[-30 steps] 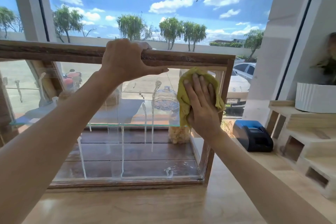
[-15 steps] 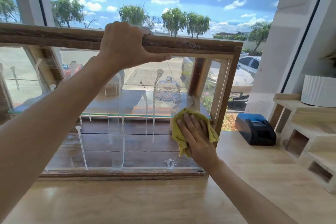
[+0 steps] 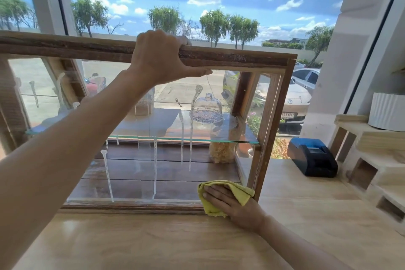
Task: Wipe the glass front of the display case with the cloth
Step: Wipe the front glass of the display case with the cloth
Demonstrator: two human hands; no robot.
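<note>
A wooden-framed display case (image 3: 236,59) stands on a pale wooden counter. Its glass front (image 3: 131,171) carries several white streaks of cleaner running downward. My left hand (image 3: 162,59) grips the top rail of the frame. My right hand (image 3: 232,204) presses a yellow cloth (image 3: 241,193) flat against the glass at the bottom right corner, beside the frame's right post. Inside, a glass shelf holds a clear dome (image 3: 207,107), and a jar (image 3: 222,151) stands below it.
A dark blue printer (image 3: 311,156) sits on the counter (image 3: 153,243) right of the case. Pale wooden stepped shelving (image 3: 372,160) with a white ribbed pot (image 3: 386,110) stands at the far right. A large window behind shows parked cars and trees.
My right hand slid the cloth down the right side of the glass, from near the top rail to the bottom corner. My left hand kept its grip on the top rail.
</note>
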